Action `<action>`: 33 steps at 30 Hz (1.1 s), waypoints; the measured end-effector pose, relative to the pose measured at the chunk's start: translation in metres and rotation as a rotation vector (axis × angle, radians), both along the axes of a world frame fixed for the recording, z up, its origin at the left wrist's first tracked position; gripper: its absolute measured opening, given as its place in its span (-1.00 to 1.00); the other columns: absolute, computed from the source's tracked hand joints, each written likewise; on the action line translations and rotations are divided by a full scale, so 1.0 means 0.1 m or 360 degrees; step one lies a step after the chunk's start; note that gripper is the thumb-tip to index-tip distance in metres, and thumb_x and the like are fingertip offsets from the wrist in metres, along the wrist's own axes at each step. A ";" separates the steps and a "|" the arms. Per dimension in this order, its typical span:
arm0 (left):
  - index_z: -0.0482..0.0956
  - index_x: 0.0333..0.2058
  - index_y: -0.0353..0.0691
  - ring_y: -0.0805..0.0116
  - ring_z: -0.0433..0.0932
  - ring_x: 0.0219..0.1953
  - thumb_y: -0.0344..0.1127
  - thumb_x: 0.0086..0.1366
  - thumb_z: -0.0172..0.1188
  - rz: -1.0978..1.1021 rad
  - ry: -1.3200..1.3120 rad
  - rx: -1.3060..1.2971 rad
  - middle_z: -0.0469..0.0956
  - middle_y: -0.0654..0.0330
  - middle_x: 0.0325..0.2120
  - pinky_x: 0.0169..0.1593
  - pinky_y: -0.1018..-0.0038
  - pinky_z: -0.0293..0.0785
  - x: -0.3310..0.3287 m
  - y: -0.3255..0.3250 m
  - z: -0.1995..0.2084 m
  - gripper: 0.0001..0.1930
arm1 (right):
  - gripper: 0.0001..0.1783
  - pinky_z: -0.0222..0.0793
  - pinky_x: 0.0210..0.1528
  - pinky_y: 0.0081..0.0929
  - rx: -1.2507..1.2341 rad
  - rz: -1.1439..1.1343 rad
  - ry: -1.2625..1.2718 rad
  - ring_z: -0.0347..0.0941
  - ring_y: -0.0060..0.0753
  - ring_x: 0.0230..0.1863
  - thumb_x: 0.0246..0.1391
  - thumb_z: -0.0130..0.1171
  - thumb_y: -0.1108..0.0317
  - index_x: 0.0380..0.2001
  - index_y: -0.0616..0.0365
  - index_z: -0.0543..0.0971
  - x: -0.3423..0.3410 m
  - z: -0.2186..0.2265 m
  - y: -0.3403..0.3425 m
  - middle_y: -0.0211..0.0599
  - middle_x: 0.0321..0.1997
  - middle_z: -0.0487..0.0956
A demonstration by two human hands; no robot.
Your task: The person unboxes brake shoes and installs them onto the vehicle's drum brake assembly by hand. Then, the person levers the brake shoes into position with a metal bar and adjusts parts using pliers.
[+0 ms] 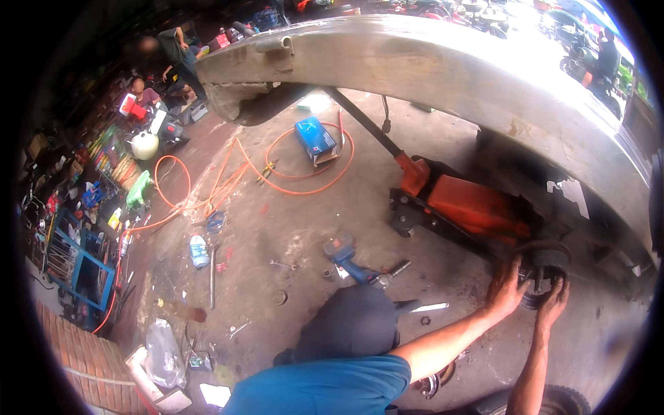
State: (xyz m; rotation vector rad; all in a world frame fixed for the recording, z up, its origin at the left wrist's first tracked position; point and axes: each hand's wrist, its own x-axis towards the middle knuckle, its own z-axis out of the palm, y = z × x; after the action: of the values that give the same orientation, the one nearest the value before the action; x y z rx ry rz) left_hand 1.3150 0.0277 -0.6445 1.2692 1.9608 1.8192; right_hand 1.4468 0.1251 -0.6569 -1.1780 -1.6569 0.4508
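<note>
Stained workshop floor [290, 225] carries blue box [315, 138], red jack [477, 204]; left hand [508, 289] and right hand [552, 302] grip dark round part [550, 259].

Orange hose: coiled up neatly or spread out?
Spread out: the orange hose lies in loose loops across the concrete floor, one loop around the blue box.
</note>
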 end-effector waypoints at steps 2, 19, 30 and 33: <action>0.07 0.22 -0.21 -0.18 0.34 0.04 -0.36 0.09 0.24 0.0006 -0.0004 -0.0006 0.26 -0.15 0.08 0.01 0.14 0.36 -0.02 0.00 0.00 -0.26 | -0.55 0.28 -0.04 -0.27 0.0051 -0.0028 -0.0070 0.40 -0.02 -0.06 0.29 -0.16 0.11 -0.05 0.32 0.43 -0.01 0.00 0.00 0.04 -0.10 0.47; 0.06 0.22 -0.20 -0.20 0.34 0.03 -0.35 0.11 0.23 -0.0021 -0.0038 -0.0039 0.25 -0.15 0.09 0.00 0.12 0.37 -0.04 -0.03 0.00 -0.27 | -0.54 0.28 -0.06 -0.26 0.0027 -0.0031 -0.0041 0.41 0.02 -0.09 0.28 -0.16 0.14 -0.07 0.37 0.43 -0.05 -0.01 -0.01 0.10 -0.11 0.47; 0.19 0.15 -0.36 -0.13 0.37 0.05 -0.23 0.12 0.24 0.0035 -0.0057 -0.0061 0.35 -0.21 0.02 0.08 0.19 0.32 -0.12 -0.01 0.06 -0.33 | -0.61 0.24 0.13 -0.36 -0.0166 0.0017 0.0100 0.39 -0.12 0.05 0.21 -0.01 0.25 -0.06 0.38 0.47 -0.21 0.20 -0.13 0.03 0.00 0.49; 0.12 0.16 -0.34 -0.09 0.40 0.03 -0.31 0.05 0.30 0.0070 -0.0095 0.0003 0.38 -0.18 0.00 0.07 0.23 0.33 -0.10 0.06 0.07 -0.26 | -0.64 0.25 0.05 -0.27 -0.0085 0.0028 0.0085 0.38 0.04 -0.01 0.21 -0.04 0.22 -0.12 0.30 0.49 -0.19 0.19 -0.08 0.07 -0.08 0.49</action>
State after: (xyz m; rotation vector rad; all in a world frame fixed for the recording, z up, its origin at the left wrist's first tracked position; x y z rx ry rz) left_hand 1.3054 0.0334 -0.6371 1.1675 1.9710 1.8571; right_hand 1.4279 0.1172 -0.6378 -1.1815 -1.6191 0.5361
